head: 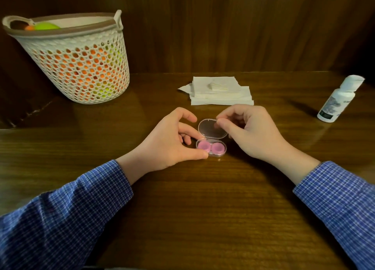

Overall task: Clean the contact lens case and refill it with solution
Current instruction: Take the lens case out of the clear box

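Observation:
A clear plastic contact lens case (211,148) lies on the wooden table with its lid (209,129) swung open towards the back. Inside its base sit two pink round wells, side by side. My left hand (172,142) pinches the left end of the base between thumb and fingers. My right hand (249,131) pinches the right edge of the raised lid with thumb and forefinger. A white solution bottle (337,100) with a white cap stands at the far right, apart from both hands.
A stack of folded white tissues (221,92) lies just behind the case. A white mesh basket (77,56) holding orange and green items stands at the back left. A dark wooden wall closes off the table's far edge.

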### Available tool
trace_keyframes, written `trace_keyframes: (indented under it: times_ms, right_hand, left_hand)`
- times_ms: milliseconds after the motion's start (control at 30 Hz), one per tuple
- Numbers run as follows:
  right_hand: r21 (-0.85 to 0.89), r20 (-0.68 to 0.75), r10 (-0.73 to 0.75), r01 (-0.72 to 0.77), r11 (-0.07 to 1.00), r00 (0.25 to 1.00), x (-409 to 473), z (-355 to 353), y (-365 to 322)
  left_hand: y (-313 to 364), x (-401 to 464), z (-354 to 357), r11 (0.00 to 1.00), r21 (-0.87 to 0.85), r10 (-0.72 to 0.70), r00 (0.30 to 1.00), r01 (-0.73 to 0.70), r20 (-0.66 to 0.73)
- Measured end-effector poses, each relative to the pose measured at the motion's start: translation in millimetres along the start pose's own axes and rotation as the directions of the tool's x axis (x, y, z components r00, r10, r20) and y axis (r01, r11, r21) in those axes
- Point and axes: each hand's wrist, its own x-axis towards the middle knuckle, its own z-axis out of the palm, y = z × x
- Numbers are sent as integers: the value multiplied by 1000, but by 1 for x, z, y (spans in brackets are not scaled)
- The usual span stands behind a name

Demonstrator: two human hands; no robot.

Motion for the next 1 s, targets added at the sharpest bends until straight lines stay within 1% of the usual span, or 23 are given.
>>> trace_keyframes:
  times_ms: [100,233,300,367,433,467,533,600,667,800,1000]
  right_hand:
    - [34,8,67,-67,997,998,3,0,3]
    - [28,39,126,-127,992,991,4,-2,7]
    - [31,19,136,-136,990,991,2,-3,6]
    - [-1,-53,81,-81,997,995,-1,-6,2]
    - [-29,-105,-23,20,999,994,-4,-13,-5]
    - [-28,-93,-65,62,998,994,-6,-16,-7]
    - [-27,8,-105,105,994,994,-11,-19,-10]
    - [-71,126,-109,119,990,986,-14,-17,-10]
    - [-139,196,-106,134,981,975,-15,-14,-9]
    - [-203,224,-114,160,966,968,-14,-11,-10]
    - [-230,256,-119,179,957,959,-16,-7,-13]
  left_hand:
    - [1,-1,2,1000,1,-7,999,7,-32]
    - [2,-1,3,1000,16,-11,999,12,-52]
    - [3,-1,4,999,29,-11,998,13,-65]
    - [2,-1,5,999,45,-13,995,18,-97]
    - [1,-2,6,998,61,-15,990,24,-142]
    - [1,-2,6,997,67,-17,987,28,-161]
    - [0,-2,7,997,74,-20,984,33,-177]
    - [1,-2,7,997,76,-20,985,34,-170]
    - [1,-2,7,996,78,-23,986,36,-164]
    - [2,-2,7,996,80,-29,987,42,-161]
    - [1,-2,7,997,55,-37,986,46,-160]
